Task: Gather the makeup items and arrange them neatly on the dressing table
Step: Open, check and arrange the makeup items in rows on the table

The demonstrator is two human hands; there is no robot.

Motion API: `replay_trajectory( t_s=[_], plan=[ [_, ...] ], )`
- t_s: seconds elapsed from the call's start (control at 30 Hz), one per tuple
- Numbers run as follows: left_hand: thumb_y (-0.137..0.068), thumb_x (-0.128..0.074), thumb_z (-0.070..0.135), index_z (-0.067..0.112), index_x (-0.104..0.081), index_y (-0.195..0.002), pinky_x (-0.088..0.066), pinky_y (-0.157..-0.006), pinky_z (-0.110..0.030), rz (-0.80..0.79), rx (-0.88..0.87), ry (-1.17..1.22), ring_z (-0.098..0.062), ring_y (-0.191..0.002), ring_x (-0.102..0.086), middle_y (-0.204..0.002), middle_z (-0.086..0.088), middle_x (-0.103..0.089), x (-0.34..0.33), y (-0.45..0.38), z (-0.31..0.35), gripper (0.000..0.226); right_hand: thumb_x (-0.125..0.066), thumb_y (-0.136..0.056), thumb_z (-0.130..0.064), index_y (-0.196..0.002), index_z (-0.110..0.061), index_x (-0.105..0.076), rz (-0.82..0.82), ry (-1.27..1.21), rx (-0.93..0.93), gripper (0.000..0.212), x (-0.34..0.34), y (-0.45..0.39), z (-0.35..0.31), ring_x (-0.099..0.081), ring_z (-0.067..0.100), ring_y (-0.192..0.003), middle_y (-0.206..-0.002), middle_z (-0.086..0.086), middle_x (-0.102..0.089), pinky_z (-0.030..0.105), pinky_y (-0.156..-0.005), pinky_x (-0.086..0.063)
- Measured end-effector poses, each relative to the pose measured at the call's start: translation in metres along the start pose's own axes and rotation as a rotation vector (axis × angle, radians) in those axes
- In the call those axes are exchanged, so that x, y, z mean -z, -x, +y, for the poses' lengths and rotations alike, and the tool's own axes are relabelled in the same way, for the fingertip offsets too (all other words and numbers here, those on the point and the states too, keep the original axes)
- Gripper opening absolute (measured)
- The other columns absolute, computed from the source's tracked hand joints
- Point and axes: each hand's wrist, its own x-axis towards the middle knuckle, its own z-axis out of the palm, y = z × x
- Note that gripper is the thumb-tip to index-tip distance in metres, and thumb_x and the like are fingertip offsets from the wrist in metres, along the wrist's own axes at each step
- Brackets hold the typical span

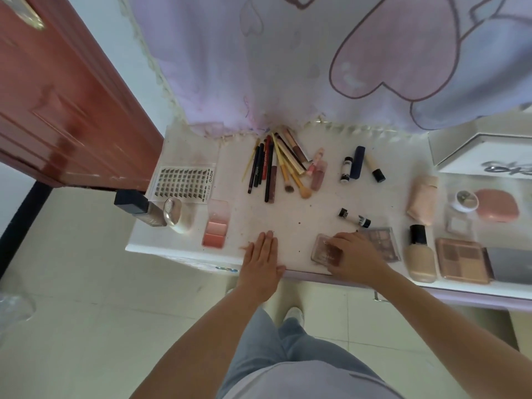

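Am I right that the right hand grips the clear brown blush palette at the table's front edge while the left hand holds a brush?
Not quite. The head view shows the left hand lying flat and empty on the white dressing table. The right hand does grip the clear brown blush palette.

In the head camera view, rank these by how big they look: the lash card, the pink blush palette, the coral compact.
1. lash card
2. pink blush palette and coral compact look about alike; not ranked.

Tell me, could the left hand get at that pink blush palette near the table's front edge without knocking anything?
Probably yes. The left hand lies flat and holds nothing, and the pink blush palette sits just to its left, with only bare dressing table between them. The pearly compact lies on the palette's far side, out of the path.
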Motion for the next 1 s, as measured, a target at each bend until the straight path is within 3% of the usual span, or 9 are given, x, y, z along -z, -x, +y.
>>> replay_trajectory(
  t_s=[0.13,0.2,0.3,0.4,0.47,0.57,0.77,0.9,1.0],
  plan=[
    [-0.091,-0.044,0.043,0.008,-0.002,-0.145,0.002,-0.114,-0.029,0.01,-0.087,0.314,-0.017,-0.143,0.007,-0.155,-0.004,0.006,0.027,0.002,0.001,0.077,-0.071,-0.075,-0.028,-0.12,-0.012,-0.057,0.026,-0.337,-0.004,0.05,0.015,0.009,-0.013,-0.049,0.019,-0.111,-0.122,0.004,-0.058,0.011,-0.08,-0.025],
    [-0.086,-0.057,0.037,0.013,-0.018,-0.144,-0.015,-0.111,-0.024,0.017,-0.141,0.578,-0.016,-0.14,-0.018,-0.15,0.003,-0.021,0.047,0.007,0.004,0.074,-0.073,-0.073,-0.022,-0.116,-0.011,-0.06,0.021,-0.478,0.042,0.046,0.027,0.014,-0.024,-0.049,0.015,-0.103,-0.118,0.005,-0.06,0.005,-0.074,-0.028],
    [-0.079,-0.069,0.013,0.018,-0.051,-0.123,-0.045,-0.094,-0.016,0.015,-0.157,1.047,-0.003,-0.106,-0.059,-0.113,0.011,-0.058,0.071,0.014,0.008,0.048,-0.075,-0.071,-0.015,-0.106,-0.009,-0.066,0.069,-0.637,0.096,0.037,0.04,0.015,-0.036,-0.049,0.004,-0.081,-0.105,0.006,-0.067,0.002,-0.068,-0.034],
    [-0.072,-0.071,-0.002,0.017,-0.056,-0.11,-0.049,-0.086,-0.014,0.034,-0.073,1.25,0.003,-0.089,-0.062,-0.103,0.003,-0.063,0.08,0.017,0.003,0.045,-0.077,-0.068,-0.015,-0.1,-0.015,-0.07,0.054,-0.807,0.065,0.033,0.047,0.014,-0.042,-0.052,-0.003,-0.076,-0.094,-0.005,-0.067,0.006,-0.067,-0.039],
    [-0.069,-0.071,-0.006,0.019,-0.056,-0.103,-0.051,-0.086,-0.02,0.032,-0.026,1.321,-0.002,-0.089,-0.063,-0.1,0.002,-0.064,0.078,0.019,0.0,0.045,-0.078,-0.067,-0.015,-0.095,-0.023,-0.072,0.02,-0.889,0.053,0.029,0.047,0.014,-0.043,-0.055,-0.005,-0.073,-0.085,-0.017,-0.065,0.008,-0.067,-0.042],
    [-0.069,-0.069,-0.01,0.021,-0.056,-0.099,-0.054,-0.074,-0.016,0.031,0.012,1.408,-0.005,-0.086,-0.063,-0.094,0.004,-0.065,0.072,0.021,-0.002,0.045,-0.077,-0.067,-0.013,-0.081,-0.038,-0.069,-0.04,-1.001,0.053,0.03,0.045,0.014,-0.046,-0.057,-0.008,-0.067,-0.078,-0.021,-0.064,0.008,-0.065,-0.044],
    [-0.07,-0.069,-0.008,0.013,-0.056,-0.106,-0.053,-0.077,-0.016,0.048,0.082,1.437,-0.008,-0.087,-0.062,-0.093,0.003,-0.064,0.064,0.027,-0.007,0.043,-0.074,-0.067,-0.017,-0.067,-0.044,-0.07,-0.111,-1.029,0.025,0.027,0.038,0.006,-0.053,-0.054,-0.005,-0.062,-0.085,0.007,-0.07,0.008,-0.061,-0.042],
    [-0.07,-0.07,-0.006,0.013,-0.056,-0.106,-0.053,-0.078,-0.016,0.053,0.112,1.436,-0.008,-0.088,-0.062,-0.094,0.005,-0.064,0.063,0.029,-0.01,0.043,-0.074,-0.067,-0.014,-0.062,-0.047,-0.069,-0.145,-1.027,0.038,0.033,0.037,-0.001,-0.055,-0.053,0.001,-0.065,-0.091,0.01,-0.07,0.012,-0.062,-0.042],
    [-0.07,-0.07,-0.007,0.014,-0.056,-0.103,-0.051,-0.082,-0.024,0.054,0.124,1.44,-0.013,-0.091,-0.061,-0.095,0.002,-0.064,0.06,0.032,-0.014,0.041,-0.072,-0.07,-0.009,-0.064,-0.038,-0.072,-0.17,-1.051,0.021,0.03,0.033,-0.005,-0.058,-0.055,0.005,-0.067,-0.085,0.011,-0.07,0.016,-0.064,-0.041]
  ],
)
